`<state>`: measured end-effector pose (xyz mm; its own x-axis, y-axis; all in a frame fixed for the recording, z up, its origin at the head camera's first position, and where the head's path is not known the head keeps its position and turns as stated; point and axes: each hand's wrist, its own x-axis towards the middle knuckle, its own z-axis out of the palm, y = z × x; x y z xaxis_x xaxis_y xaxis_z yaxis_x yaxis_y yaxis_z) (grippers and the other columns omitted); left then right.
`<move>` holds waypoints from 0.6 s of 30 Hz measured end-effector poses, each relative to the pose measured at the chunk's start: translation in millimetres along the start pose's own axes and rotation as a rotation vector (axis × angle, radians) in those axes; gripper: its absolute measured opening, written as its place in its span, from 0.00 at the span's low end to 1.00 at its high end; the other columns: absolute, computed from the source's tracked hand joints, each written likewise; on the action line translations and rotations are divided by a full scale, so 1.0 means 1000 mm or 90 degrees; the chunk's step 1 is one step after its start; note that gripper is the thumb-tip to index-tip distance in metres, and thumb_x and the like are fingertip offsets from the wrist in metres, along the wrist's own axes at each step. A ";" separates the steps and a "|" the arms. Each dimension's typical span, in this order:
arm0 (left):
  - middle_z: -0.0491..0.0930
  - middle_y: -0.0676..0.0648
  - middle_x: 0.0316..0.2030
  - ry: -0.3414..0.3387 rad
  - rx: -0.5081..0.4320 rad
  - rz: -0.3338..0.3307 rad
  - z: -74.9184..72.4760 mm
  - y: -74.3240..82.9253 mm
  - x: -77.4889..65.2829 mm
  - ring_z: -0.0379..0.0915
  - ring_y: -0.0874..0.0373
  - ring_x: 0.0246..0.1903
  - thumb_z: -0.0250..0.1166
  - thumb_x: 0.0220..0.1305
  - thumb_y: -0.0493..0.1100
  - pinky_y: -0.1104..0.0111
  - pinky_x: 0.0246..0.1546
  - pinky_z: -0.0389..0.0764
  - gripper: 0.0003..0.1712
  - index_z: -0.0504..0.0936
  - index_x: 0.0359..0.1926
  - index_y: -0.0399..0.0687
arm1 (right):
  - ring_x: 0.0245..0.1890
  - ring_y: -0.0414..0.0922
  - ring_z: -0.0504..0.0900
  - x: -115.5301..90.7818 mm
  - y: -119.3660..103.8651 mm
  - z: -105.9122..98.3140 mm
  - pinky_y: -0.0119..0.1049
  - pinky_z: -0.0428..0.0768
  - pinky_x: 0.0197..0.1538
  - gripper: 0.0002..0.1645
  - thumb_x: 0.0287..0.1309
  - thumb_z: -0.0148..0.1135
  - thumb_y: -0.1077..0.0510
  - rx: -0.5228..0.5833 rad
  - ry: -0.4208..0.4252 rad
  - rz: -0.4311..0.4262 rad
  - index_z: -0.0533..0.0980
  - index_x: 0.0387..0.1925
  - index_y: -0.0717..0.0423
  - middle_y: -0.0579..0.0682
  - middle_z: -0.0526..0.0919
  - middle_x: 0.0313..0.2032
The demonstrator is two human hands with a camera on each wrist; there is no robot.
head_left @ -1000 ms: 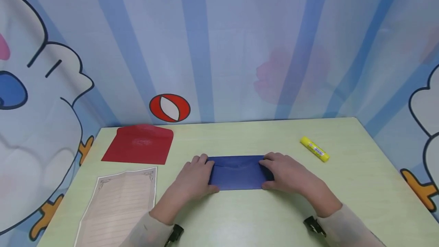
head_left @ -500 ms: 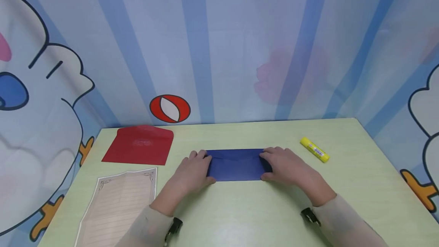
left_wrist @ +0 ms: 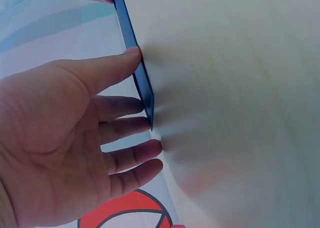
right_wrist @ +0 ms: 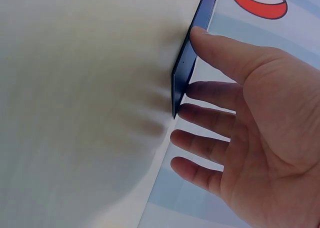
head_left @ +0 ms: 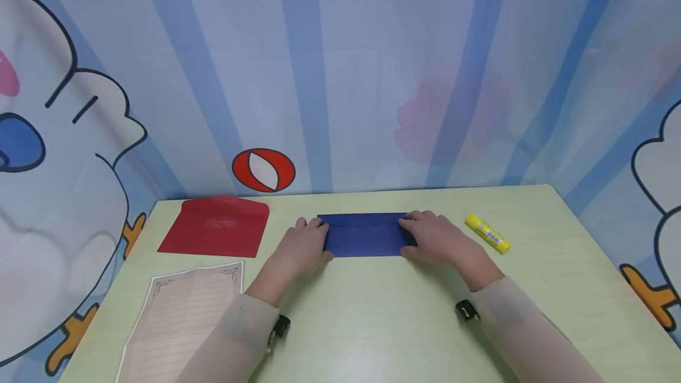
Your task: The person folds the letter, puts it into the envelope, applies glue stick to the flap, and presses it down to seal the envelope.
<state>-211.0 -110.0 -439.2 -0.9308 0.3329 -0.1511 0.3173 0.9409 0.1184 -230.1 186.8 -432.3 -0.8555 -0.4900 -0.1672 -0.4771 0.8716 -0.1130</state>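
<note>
A dark blue envelope [head_left: 364, 238] lies crosswise near the middle of the table, with a flap line along its far side. At its left end is my left hand [head_left: 300, 247], thumb at the near edge and fingertips farther back on it. My right hand [head_left: 437, 240] touches the right end in the same way. The left wrist view shows the left thumb [left_wrist: 120, 65] straight against the envelope's edge and the fingers extended and spread. In the right wrist view, the right hand's fingers [right_wrist: 205, 118] are likewise fairly straight, two of them meeting the envelope's corner.
A red envelope [head_left: 218, 232] with its flap up lies at the back left. In front of it is a lined sheet of letter paper [head_left: 183, 318]. A yellow glue stick [head_left: 487, 233] lies right of the right hand. A printed cloth [head_left: 351, 75] hangs behind the table.
Both hands have moved away from me, toward the back of the table, and the blue envelope has slid with them. The red envelope, paper and glue stick stay put.
</note>
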 end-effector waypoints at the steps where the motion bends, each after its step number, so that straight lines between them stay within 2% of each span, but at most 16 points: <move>1: 0.69 0.38 0.75 0.000 -0.002 -0.002 0.000 0.000 0.002 0.65 0.38 0.70 0.69 0.73 0.53 0.46 0.65 0.75 0.39 0.71 0.76 0.38 | 0.73 0.66 0.68 0.002 0.001 0.000 0.66 0.69 0.70 0.43 0.70 0.69 0.44 0.000 0.001 0.002 0.68 0.76 0.63 0.65 0.69 0.74; 11: 0.63 0.39 0.78 -0.003 -0.017 -0.012 -0.001 -0.007 0.018 0.62 0.36 0.71 0.66 0.76 0.53 0.45 0.65 0.73 0.37 0.70 0.78 0.41 | 0.74 0.66 0.66 0.018 0.009 0.002 0.68 0.67 0.70 0.43 0.73 0.65 0.45 0.010 0.000 0.015 0.65 0.78 0.63 0.66 0.67 0.75; 18: 0.61 0.39 0.79 0.003 -0.025 -0.010 0.000 -0.009 0.021 0.61 0.36 0.72 0.66 0.76 0.54 0.45 0.66 0.73 0.38 0.68 0.78 0.42 | 0.75 0.66 0.65 0.021 0.012 0.003 0.68 0.67 0.71 0.42 0.73 0.65 0.45 0.015 0.003 0.018 0.65 0.78 0.63 0.66 0.66 0.76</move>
<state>-233.6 -111.9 -443.8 -0.9363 0.3179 -0.1494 0.2955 0.9428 0.1542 -253.2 186.4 -439.7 -0.8692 -0.4657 -0.1665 -0.4485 0.8841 -0.1316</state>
